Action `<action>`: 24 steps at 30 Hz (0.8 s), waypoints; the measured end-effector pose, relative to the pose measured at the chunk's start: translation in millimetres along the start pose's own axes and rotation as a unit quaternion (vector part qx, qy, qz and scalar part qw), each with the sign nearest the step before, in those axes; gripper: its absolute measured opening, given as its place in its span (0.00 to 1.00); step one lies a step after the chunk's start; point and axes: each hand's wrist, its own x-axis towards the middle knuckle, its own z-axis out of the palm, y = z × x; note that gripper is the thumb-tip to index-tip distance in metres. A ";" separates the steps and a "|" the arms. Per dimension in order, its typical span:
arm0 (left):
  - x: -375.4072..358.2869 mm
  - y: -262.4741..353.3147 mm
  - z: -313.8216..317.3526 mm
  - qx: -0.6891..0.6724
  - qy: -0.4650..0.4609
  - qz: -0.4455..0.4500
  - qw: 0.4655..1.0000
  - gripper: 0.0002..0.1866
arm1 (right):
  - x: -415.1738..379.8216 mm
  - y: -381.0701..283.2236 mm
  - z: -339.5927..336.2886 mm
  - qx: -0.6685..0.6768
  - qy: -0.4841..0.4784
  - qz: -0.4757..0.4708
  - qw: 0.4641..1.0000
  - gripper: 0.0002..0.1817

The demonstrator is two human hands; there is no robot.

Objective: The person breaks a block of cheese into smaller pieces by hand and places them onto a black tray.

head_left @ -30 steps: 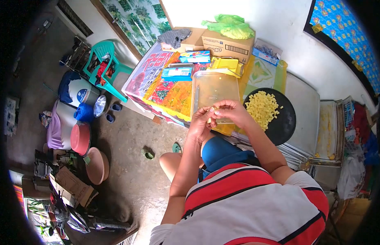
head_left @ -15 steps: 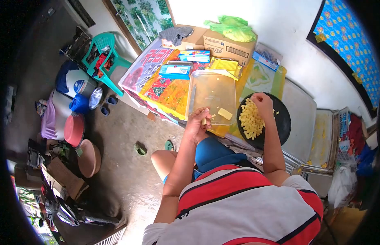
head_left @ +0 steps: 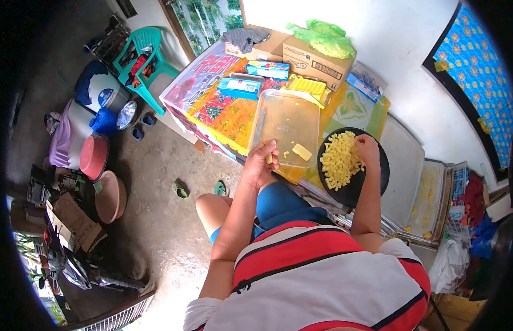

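My left hand [head_left: 261, 160] rests at the near edge of a clear plastic cutting board [head_left: 286, 118] and pinches a small yellow piece. A yellow slab [head_left: 302, 151] and a few crumbs lie on the board, and a knife [head_left: 258, 128] lies along its left side. My right hand [head_left: 368, 150] hovers over a black round plate [head_left: 372, 179] heaped with yellow cubes [head_left: 339, 160], fingers curled over the pile's right side. Whether it holds any cubes is hidden.
The table wears a bright cloth [head_left: 226, 113] with blue boxes [head_left: 239, 86], a yellow tool [head_left: 306, 86] and cardboard boxes [head_left: 314, 58] at the back. Metal trays [head_left: 408, 160] stack at the right. A green chair [head_left: 143, 52] and basins [head_left: 93, 157] stand on the floor at the left.
My hands were together over the board; the right one moved to the plate of cubes and now sits at its right side. A yellow slab now lies on the board.
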 end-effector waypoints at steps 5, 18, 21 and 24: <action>-5.7 6.9 11.4 -0.033 -0.009 -0.013 0.999 0.17 | -0.8 7.5 0.6 -0.046 0.030 -0.021 0.998 0.16; -9.3 6.5 39.0 0.056 -0.105 -0.001 0.993 0.16 | -77.3 -135.4 -1.1 0.438 -0.238 -0.210 0.841 0.17; -12.2 3.9 41.3 0.074 -0.116 0.007 0.990 0.12 | -81.0 -144.2 6.3 0.462 -0.275 -0.207 0.818 0.17; -17.7 3.8 42.0 0.083 -0.110 0.015 0.990 0.10 | -83.0 -145.9 12.5 0.503 -0.297 -0.189 0.789 0.16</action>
